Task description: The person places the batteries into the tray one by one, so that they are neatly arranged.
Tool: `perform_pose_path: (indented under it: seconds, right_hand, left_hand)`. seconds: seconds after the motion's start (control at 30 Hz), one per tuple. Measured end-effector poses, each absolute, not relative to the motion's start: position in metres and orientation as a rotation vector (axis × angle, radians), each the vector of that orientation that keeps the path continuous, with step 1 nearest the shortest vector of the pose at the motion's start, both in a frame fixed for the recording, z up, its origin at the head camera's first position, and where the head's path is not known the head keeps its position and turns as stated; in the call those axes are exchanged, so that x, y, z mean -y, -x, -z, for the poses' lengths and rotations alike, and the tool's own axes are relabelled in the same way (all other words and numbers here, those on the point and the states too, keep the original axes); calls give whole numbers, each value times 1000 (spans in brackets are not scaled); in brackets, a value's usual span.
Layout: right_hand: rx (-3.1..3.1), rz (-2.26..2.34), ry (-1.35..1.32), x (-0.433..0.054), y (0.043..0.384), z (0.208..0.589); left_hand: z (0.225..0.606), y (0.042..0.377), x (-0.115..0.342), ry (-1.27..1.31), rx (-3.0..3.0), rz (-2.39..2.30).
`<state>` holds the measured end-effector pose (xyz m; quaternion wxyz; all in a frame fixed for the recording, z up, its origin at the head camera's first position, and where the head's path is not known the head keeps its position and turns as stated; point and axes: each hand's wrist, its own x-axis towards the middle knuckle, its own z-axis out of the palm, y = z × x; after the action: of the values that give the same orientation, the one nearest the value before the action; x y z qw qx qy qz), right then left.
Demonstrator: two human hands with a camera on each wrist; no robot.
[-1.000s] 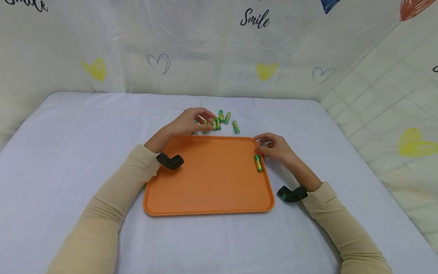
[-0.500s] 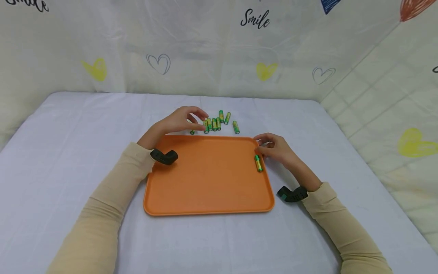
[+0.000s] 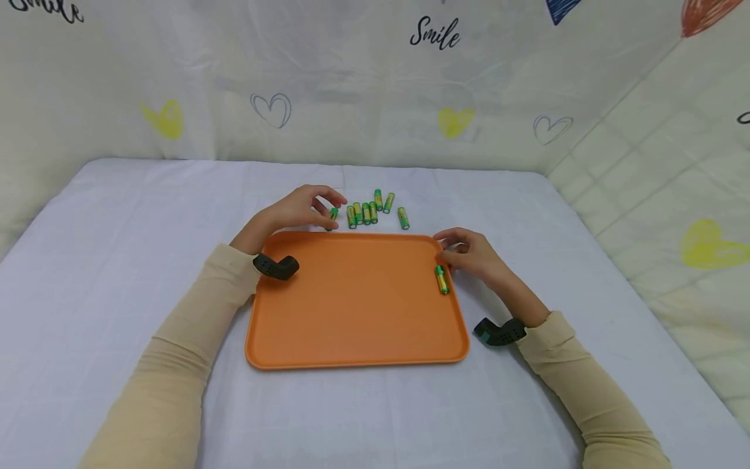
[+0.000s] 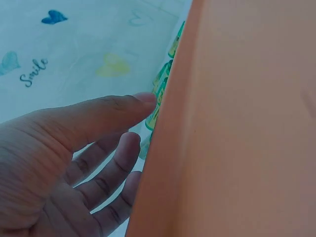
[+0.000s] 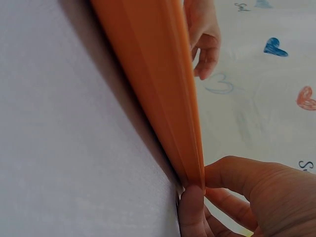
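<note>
My right hand pinches the tray at its far-right corner, presumably steadying it, while my left hand, fingers parted, brackets the leftmost battery.

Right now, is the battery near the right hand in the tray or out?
In: the battery lies on the orange tray, just inside its right rim.

left fingers shifted leftward, more batteries uncovered

The pale back wall shows 2 yellow hearts behind a white-clothed table.
</note>
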<state>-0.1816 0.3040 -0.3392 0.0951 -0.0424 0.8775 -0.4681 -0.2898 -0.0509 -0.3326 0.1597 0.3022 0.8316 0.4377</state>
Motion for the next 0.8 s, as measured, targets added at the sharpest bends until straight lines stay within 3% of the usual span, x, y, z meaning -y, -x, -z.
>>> perform_pose_path:
  seconds: [0.8]
  right_hand:
    - [-2613, 1353, 113, -305, 182, 340]
  left_hand:
    - [342, 294, 53, -855, -2408, -1110]
